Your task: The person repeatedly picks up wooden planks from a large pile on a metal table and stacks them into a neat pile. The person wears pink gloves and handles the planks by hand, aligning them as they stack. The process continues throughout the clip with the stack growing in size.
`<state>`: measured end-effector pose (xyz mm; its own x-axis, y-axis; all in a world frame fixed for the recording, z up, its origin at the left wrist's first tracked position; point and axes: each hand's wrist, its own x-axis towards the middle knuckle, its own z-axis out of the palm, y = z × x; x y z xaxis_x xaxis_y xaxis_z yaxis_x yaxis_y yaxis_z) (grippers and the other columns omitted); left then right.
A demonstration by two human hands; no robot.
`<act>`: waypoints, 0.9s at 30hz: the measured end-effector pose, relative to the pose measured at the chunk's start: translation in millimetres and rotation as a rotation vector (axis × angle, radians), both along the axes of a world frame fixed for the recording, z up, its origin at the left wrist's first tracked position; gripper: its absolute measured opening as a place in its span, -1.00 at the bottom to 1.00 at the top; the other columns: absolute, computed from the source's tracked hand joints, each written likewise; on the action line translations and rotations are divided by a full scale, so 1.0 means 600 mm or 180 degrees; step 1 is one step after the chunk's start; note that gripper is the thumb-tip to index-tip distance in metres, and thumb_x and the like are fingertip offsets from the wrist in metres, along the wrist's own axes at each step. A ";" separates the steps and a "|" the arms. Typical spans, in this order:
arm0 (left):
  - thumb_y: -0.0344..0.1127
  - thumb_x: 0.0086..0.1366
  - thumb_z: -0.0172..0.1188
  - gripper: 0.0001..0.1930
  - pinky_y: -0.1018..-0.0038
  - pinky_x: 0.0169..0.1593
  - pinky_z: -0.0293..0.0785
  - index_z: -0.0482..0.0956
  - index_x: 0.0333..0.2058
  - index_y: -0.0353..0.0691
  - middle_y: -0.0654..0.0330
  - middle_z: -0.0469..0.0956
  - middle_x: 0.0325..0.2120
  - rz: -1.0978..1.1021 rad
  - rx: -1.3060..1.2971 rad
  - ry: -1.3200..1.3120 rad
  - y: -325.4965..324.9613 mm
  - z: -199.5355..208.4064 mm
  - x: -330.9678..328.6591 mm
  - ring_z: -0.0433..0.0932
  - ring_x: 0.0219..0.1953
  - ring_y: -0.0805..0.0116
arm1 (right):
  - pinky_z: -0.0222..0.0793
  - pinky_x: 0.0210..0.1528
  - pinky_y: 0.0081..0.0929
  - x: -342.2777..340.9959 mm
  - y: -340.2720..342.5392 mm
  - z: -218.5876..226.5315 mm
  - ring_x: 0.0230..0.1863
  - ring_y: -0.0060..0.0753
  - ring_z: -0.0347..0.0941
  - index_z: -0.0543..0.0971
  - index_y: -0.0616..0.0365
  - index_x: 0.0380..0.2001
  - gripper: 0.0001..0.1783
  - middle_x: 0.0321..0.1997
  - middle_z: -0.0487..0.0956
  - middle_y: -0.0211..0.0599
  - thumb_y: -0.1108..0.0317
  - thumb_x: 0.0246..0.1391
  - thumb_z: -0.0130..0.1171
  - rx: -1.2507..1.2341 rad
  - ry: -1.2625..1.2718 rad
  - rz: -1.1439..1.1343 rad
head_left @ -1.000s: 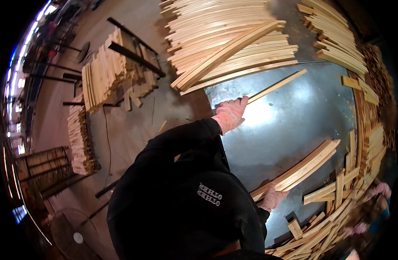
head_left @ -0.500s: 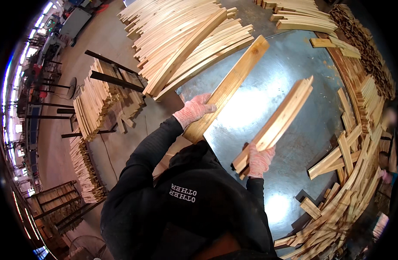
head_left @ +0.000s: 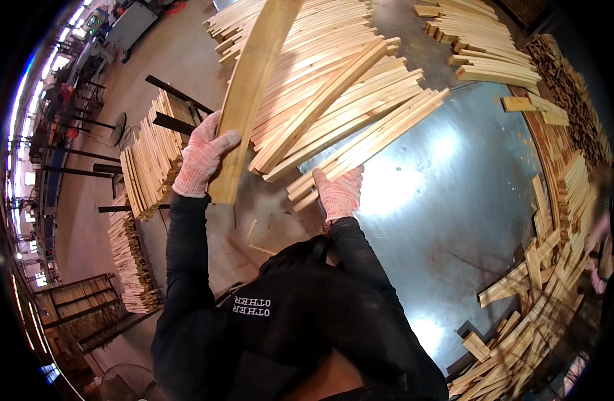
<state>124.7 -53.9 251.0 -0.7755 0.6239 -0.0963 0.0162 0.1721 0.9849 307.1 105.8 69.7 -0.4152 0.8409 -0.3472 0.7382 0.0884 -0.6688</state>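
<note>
My left hand (head_left: 203, 159), in a pinkish-white knit glove, grips a wide wooden board (head_left: 252, 87) near its lower end. The board is raised and points away, overlapping the left part of a row of wooden strips (head_left: 320, 67). My right hand (head_left: 342, 192), gloved alike, is closed round a small bundle of pale wooden strips (head_left: 380, 137). That bundle lies just in front of the row, close to its nearest strip. One thicker strip (head_left: 320, 107) rests slantwise on top of the row.
A grey metal table (head_left: 441, 194) spreads to my right. Loose offcuts (head_left: 521, 347) pile along its right side. More strips (head_left: 484, 40) lie at the far right. To the left, a rack with black bars (head_left: 173, 123) carries stacked wood (head_left: 150, 160).
My left hand has moved left with the board, off the table. My right hand has carried its bundle of strips left and away from me, up to the row.
</note>
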 end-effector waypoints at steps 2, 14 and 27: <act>-0.45 0.24 0.25 -0.43 0.49 0.16 0.42 0.35 0.22 -0.43 0.14 0.56 0.04 0.0125 -0.0022 -0.0002 -0.022 0.000 -0.019 0.52 0.05 0.42 | 0.15 0.39 -0.16 -0.033 -0.001 -0.002 0.37 0.20 0.20 -0.16 0.58 0.39 0.47 0.37 0.18 0.39 -0.28 -0.22 0.42 -0.0049 -0.0043 0.0052; -0.44 0.27 0.21 -0.48 0.50 0.15 0.42 0.38 0.21 -0.40 0.14 0.57 0.03 0.0593 -0.0291 0.0036 -0.122 -0.130 -0.079 0.52 0.05 0.42 | 0.26 0.32 -0.26 -0.115 0.019 0.161 0.27 0.21 0.37 0.08 0.42 0.40 0.12 0.36 0.30 0.31 -0.28 0.08 0.19 0.0151 0.0340 0.0574; -0.40 0.25 0.20 -0.47 0.52 0.05 0.45 0.41 0.20 -0.40 0.15 0.58 -0.02 0.1065 -0.0138 -0.0446 -0.114 -0.155 -0.007 0.55 -0.05 0.42 | 0.49 0.06 -0.41 -0.063 0.139 0.099 -0.01 -0.30 0.53 0.03 0.23 0.44 -0.02 0.12 0.49 -0.06 0.36 0.02 0.31 -0.0847 0.3174 -0.0202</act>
